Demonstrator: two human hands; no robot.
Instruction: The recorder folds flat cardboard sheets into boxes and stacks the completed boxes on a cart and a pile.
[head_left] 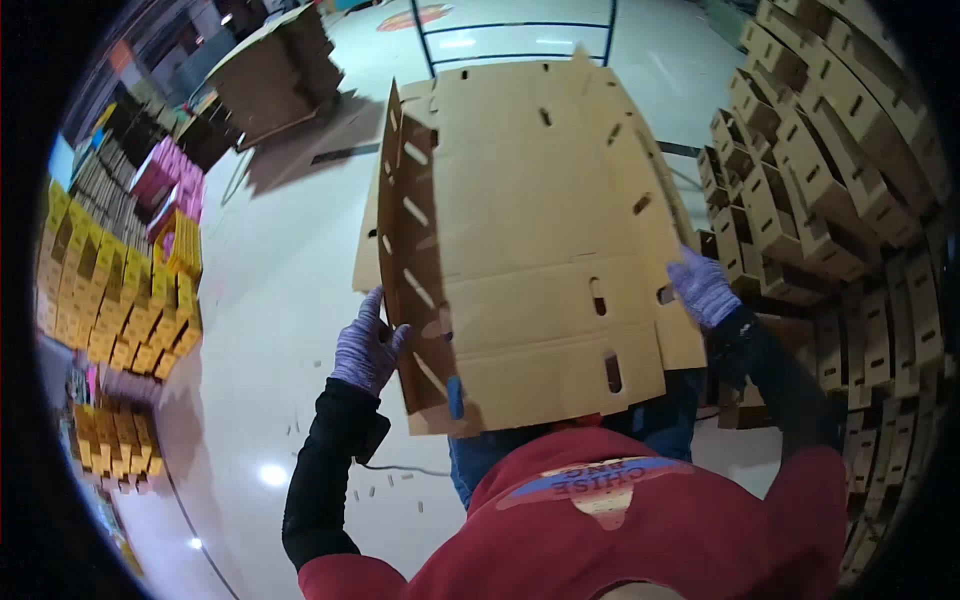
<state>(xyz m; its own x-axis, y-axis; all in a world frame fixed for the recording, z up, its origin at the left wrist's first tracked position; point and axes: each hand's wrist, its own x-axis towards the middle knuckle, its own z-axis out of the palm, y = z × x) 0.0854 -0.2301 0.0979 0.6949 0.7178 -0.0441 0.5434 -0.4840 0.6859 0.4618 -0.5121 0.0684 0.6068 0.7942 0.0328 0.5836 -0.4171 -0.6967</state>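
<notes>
In front of me lies a large die-cut brown cardboard sheet (530,200), scored with fold lines and punched with several slots. Its long left flap stands upright, and the right flap is tilted up. My left hand (366,347), in a purple knit glove, is against the outside of the left flap, thumb and forefinger spread apart. At the outer edge of the right flap, the fingers of my gloved right hand (703,287) close over the cardboard near a slot. A small blue piece (455,397) shows at the sheet's near left corner.
Brown cardboard boxes (790,200) are stacked high at the right. Yellow boxes (110,290) and pink bundles (170,180) stand at the left. A large cardboard stack (272,75) is at the far left. Beyond the sheet rises a blue metal frame (515,25). Small scraps lie on the floor.
</notes>
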